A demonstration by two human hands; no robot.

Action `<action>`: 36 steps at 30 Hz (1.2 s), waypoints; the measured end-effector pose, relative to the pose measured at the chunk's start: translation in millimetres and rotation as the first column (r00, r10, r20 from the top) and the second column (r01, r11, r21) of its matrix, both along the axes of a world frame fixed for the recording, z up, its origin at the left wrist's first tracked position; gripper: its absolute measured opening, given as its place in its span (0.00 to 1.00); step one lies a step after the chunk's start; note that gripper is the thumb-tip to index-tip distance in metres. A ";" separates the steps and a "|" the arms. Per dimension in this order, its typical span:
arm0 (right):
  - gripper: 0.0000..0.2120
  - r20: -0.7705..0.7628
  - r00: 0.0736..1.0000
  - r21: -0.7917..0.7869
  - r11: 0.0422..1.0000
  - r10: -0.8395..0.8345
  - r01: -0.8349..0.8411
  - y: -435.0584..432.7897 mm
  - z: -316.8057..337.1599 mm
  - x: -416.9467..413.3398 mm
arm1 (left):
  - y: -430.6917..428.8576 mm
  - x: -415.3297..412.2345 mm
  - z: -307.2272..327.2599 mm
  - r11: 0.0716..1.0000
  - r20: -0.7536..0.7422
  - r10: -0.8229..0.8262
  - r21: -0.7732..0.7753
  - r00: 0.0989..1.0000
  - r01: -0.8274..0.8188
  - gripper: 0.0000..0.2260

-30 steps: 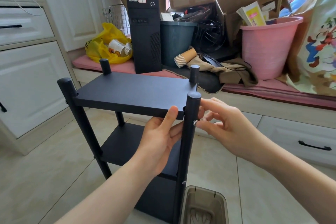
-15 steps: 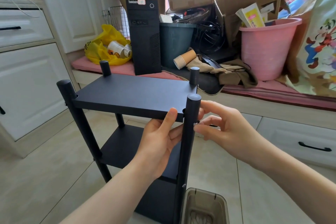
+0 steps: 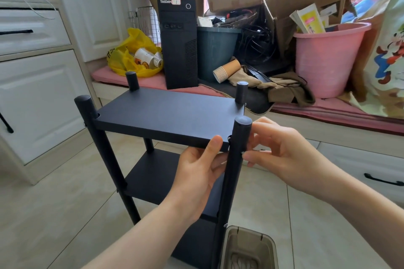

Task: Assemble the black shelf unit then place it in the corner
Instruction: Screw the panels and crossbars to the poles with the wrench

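Note:
The black shelf unit (image 3: 166, 116) stands on the tiled floor, with several round posts and three boards. My left hand (image 3: 196, 172) grips the top board's near right corner, thumb on its front edge and fingers underneath. My right hand (image 3: 282, 153) pinches a small screw against the near right post (image 3: 235, 170), just below the top board. The screw is mostly hidden by my fingertips.
A brown plastic box (image 3: 249, 247) sits on the floor by the post's foot. Behind the shelf a low ledge holds a black computer tower (image 3: 178, 43), a dark bin (image 3: 215, 50), a pink bucket (image 3: 328, 59), cardboard boxes and a yellow bag (image 3: 131, 54). White cabinets (image 3: 37, 85) stand at left.
My right hand's fingers have shifted slightly at the screw on the post. The left hand and the shelf have stayed put.

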State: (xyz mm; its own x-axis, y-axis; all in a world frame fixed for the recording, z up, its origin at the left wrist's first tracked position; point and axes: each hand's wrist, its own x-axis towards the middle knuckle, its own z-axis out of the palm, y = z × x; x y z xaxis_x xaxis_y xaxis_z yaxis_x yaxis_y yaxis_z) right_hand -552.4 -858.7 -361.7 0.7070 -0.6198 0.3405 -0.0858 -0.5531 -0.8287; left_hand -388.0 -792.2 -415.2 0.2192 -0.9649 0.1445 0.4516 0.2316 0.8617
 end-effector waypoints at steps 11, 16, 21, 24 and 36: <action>0.20 0.052 0.998 0.015 0.999 -0.029 0.028 -0.2 -7.0 1.2 | 3.1 -4.1 1.0 0.997 0.021 0.028 0.076 0.999 -0.029 0.10; 0.17 0.027 0.999 -0.013 0.999 -0.037 0.037 -1.5 -2.8 -1.2 | 3.0 -5.4 2.5 0.996 0.024 0.029 0.084 0.999 -0.031 0.10; 0.15 0.021 0.999 -0.015 1.000 -0.027 0.028 -3.3 -2.9 -1.3 | 1.7 -5.6 3.1 0.996 0.028 0.040 0.079 0.999 -0.042 0.08; 0.15 0.030 0.999 -0.016 0.999 -0.035 0.036 -4.6 -3.6 -0.1 | 0.7 -4.9 2.4 0.997 0.034 0.041 0.063 0.999 -0.043 0.12; 0.18 0.009 0.997 -0.044 0.996 -0.074 0.074 -7.1 -8.3 0.5 | -1.9 -4.4 -4.3 0.997 0.091 0.048 0.055 0.995 -0.053 0.18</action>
